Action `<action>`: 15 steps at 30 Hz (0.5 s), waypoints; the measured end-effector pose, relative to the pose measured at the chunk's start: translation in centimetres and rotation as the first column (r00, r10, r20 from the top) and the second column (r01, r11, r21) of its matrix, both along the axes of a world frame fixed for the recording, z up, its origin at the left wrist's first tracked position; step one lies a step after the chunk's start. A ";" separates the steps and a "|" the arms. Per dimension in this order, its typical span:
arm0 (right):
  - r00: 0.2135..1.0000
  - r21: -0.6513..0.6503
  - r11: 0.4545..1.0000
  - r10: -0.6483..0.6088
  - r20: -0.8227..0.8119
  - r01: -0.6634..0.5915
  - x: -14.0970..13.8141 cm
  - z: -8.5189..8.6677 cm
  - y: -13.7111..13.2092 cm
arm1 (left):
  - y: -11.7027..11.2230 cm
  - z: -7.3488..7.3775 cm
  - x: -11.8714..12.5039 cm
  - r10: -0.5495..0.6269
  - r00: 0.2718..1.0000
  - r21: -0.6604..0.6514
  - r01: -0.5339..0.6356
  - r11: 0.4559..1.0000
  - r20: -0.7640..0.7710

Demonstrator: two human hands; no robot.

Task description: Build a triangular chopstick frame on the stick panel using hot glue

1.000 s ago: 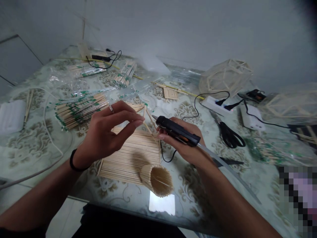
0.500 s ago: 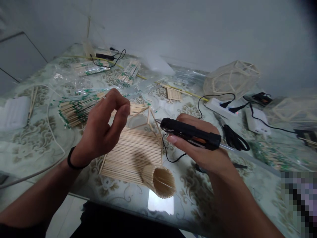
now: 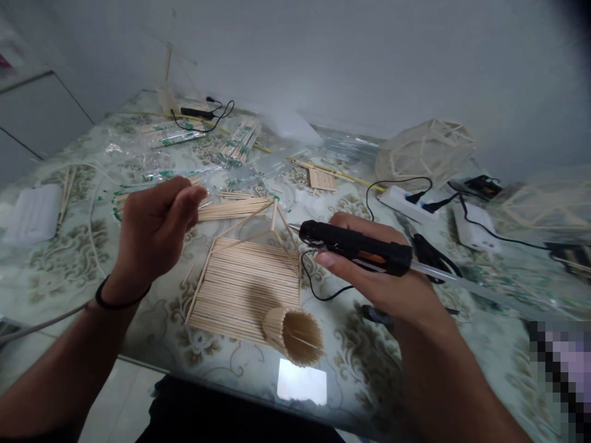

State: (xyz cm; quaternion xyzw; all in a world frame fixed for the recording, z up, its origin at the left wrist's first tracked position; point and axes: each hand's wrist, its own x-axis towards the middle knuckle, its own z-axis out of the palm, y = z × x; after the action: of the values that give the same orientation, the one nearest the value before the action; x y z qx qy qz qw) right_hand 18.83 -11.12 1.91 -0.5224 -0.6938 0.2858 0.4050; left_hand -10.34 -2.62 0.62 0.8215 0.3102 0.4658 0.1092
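In my right hand (image 3: 364,246) is a black hot glue gun (image 3: 355,246), its nozzle pointing left and a clear glue stick running out of its rear. The nozzle tip is close to a triangular frame of thin sticks (image 3: 274,216), at the back edge of a flat panel of wooden sticks (image 3: 244,280). On the panel's front right corner sits a round cup of sticks (image 3: 282,326), tilted with its opening toward me. My left hand (image 3: 154,221) hovers left of the panel, fingers curled and thumb pressed in; anything inside them is hidden.
Loose sticks (image 3: 233,208) and stick bundles (image 3: 240,141) in plastic lie behind the panel. Scissors (image 3: 431,255) and a white power strip (image 3: 409,203) are at right, before a stick lattice model (image 3: 425,151). A white case (image 3: 34,212) rests far left; a white cable (image 3: 95,237) crosses there.
My left hand has moved left and slightly down, away from the stick frame, uncovering more of the panel and the loose sticks. My right hand with the glue gun has stayed almost still.
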 end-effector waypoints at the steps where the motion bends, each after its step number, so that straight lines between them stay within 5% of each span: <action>1: 1.000 0.002 1.000 0.010 0.006 -0.010 0.0 0.1 0.1 | 0.0 0.0 0.1 0.008 0.999 -0.028 -0.007 1.000 0.032; 9: 0.998 -0.005 0.998 0.058 0.018 -0.058 -0.3 0.4 0.6 | 0.1 0.5 1.8 -0.105 0.995 -0.027 0.105 0.994 -0.004; 15: 0.998 -0.023 0.998 0.058 0.028 -0.057 -0.4 0.6 0.7 | 1.7 4.0 3.1 -0.255 0.959 -0.063 0.249 0.966 -0.125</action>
State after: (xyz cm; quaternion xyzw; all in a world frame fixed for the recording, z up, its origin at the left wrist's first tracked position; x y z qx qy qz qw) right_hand 18.42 -10.41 2.48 -0.5108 -0.7109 0.2976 0.3808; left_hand -7.21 -0.94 4.61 0.8805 0.2203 0.3854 0.1660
